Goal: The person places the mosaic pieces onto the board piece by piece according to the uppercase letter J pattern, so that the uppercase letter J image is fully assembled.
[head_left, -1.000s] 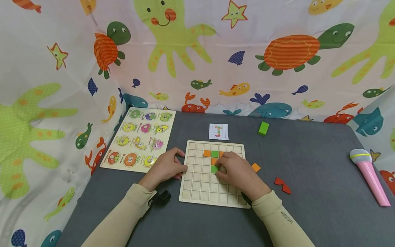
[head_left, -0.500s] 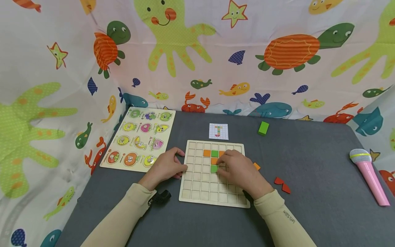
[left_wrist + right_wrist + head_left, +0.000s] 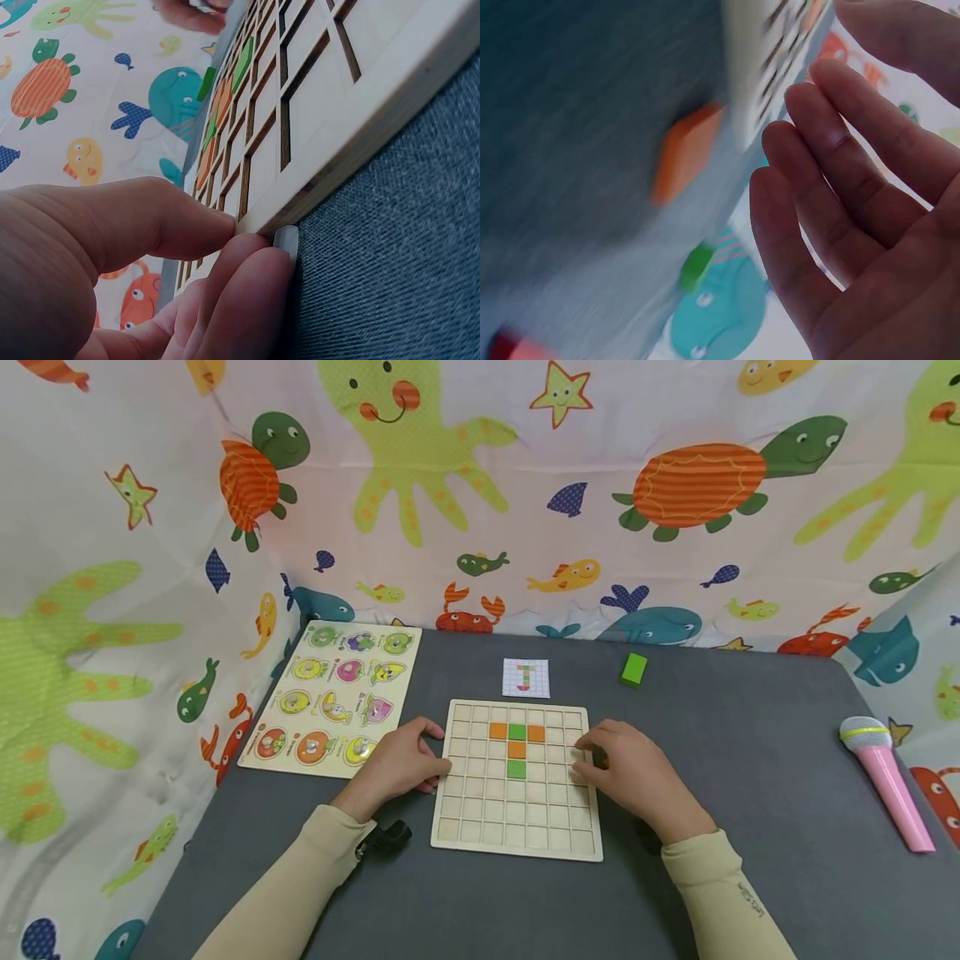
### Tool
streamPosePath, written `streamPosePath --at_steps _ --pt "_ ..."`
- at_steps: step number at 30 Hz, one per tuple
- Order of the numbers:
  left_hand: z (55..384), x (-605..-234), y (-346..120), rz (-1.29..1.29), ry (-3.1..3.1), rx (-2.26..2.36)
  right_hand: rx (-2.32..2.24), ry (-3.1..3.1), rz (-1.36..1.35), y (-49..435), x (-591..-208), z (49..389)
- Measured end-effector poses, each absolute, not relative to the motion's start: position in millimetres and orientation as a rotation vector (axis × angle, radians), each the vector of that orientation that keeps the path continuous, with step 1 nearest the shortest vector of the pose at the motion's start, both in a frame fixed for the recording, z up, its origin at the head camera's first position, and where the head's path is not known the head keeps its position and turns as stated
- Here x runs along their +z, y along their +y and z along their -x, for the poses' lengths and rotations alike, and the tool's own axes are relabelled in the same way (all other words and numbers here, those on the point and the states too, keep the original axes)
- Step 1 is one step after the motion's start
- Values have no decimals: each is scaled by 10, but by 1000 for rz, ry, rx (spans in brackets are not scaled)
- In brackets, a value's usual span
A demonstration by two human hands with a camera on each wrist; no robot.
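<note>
Head view: grid board [image 3: 495, 789] below centre, its left edge pinched by the left hand [image 3: 395, 762]. Right hand [image 3: 637, 774], relaxed, holding nothing, is nearer the loose orange tile [image 3: 688, 154]; right wrist view puts it left of the hand, long axis slanting up-right. Counts: three orange tiles [image 3: 517, 750] and two green tiles [image 3: 517, 769] set in; one loose; one card [image 3: 526, 678], green block [image 3: 633, 669], fruit board [image 3: 356, 718], microphone [image 3: 887, 793].

Board [image 3: 516, 814]: wood, smooth, matt. Tabletop [image 3: 750, 752]: cloth, coarse weave, matt. Backdrop [image 3: 525, 485]: cloth. Card [image 3: 526, 678]: paper. Microphone [image 3: 892, 789]: glossy plastic.
</note>
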State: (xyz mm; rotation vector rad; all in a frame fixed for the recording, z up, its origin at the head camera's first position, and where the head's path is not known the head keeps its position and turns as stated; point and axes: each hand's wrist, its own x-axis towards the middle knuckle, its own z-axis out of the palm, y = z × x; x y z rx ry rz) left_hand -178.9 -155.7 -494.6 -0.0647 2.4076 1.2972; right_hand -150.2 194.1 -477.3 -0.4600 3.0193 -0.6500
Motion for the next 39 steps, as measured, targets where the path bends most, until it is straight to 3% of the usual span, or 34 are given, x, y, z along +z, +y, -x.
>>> streamPosePath --at_steps 11,39 --pt "1797 -4951 -1535 95 2411 1276 -624 3052 335 2364 -4809 1473" --pt "1784 -4937 -1539 89 2414 1277 -590 2996 250 2462 -4862 1540"
